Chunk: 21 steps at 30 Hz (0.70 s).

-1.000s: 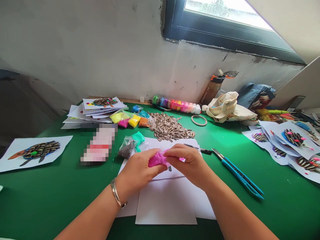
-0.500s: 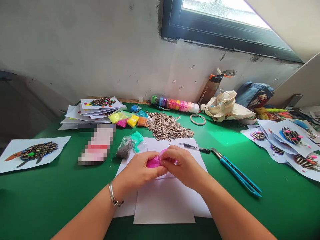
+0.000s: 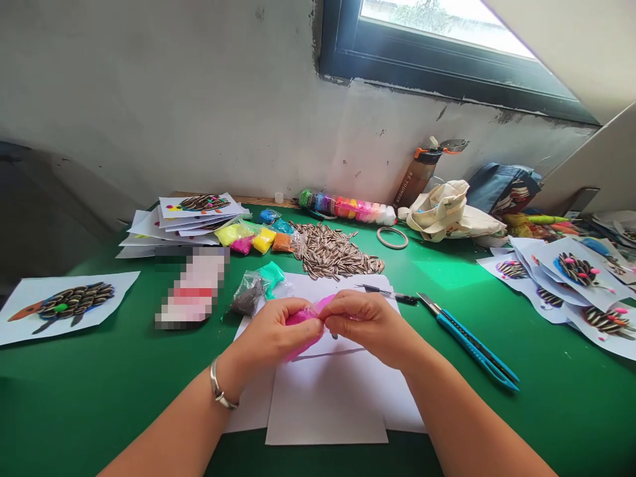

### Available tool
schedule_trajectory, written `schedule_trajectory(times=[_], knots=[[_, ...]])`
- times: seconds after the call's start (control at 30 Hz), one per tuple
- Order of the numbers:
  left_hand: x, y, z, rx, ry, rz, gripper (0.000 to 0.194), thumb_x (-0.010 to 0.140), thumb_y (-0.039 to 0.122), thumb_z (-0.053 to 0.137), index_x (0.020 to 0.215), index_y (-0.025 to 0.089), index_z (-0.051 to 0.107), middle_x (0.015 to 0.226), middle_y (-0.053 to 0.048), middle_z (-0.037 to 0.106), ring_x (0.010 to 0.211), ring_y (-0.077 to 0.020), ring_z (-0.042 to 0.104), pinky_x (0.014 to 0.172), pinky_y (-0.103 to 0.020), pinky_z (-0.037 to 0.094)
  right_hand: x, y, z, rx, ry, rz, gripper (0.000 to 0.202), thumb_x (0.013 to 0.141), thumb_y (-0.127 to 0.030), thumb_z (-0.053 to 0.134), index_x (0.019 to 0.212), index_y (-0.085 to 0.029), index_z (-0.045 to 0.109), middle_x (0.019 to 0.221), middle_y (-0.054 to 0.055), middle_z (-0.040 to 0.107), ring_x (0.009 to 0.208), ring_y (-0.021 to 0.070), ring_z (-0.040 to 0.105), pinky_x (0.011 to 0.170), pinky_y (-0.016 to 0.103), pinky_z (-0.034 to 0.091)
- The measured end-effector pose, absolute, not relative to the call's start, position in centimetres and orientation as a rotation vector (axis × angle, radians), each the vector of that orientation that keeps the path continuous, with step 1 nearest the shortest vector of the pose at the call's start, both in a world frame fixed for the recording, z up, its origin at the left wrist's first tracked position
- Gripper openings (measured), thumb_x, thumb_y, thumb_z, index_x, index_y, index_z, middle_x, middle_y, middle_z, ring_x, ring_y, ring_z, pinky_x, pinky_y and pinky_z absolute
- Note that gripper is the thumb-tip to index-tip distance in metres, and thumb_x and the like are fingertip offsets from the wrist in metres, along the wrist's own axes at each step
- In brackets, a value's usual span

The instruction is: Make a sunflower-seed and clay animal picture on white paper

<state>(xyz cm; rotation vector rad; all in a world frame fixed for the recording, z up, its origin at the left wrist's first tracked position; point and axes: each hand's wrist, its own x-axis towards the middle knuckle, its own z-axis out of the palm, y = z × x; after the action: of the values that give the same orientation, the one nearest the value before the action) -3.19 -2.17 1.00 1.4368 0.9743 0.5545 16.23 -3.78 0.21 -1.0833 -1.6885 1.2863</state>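
Note:
My left hand (image 3: 271, 334) is closed around a bright pink packet of modelling clay (image 3: 300, 318), which looks wrapped in thin clear plastic. My right hand (image 3: 370, 324) pinches the packet's edge between thumb and fingertips. Both hands meet above white paper sheets (image 3: 325, 407) in the middle of the green table. Just beyond my left hand lie a bag of dark grey clay (image 3: 247, 297) and a teal one (image 3: 272, 277). Past my right hand rest a black pen (image 3: 397, 295) and a blue utility knife (image 3: 472, 343) with its blade showing.
Sunflower seeds (image 3: 335, 252) are heaped behind the paper. Small coloured clay bags (image 3: 263, 240) lie left of them. A tape roll (image 3: 392, 238), bottle (image 3: 420, 173) and cloth bag (image 3: 447, 212) stand near the wall. Seed pictures lie left (image 3: 74, 305) and right (image 3: 579, 271).
The pink packet has tilted and shifted slightly down and left with my left hand. My right fingers have moved a little away from its middle, still pinching the edge.

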Motion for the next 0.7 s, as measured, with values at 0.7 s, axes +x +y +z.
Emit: schedule_trajectory(times=[0.7], knots=[[-3.4, -1.8, 0.5, 1.266, 1.021, 0.791, 0.040, 0.080, 0.054, 0.067, 0.077, 0.015, 0.061, 0.054, 0.005, 0.047, 0.050, -0.0083, 0.036, 0.048, -0.022, 0.028, 15.8, -3.9, 0.5, -0.853, -1.186, 1.641, 0.014, 0.086, -0.032, 0.070, 0.084, -0.019, 0.066, 0.071, -0.002, 0.063, 0.064, 0.0090, 0.059, 0.061, 0.021, 0.044]])
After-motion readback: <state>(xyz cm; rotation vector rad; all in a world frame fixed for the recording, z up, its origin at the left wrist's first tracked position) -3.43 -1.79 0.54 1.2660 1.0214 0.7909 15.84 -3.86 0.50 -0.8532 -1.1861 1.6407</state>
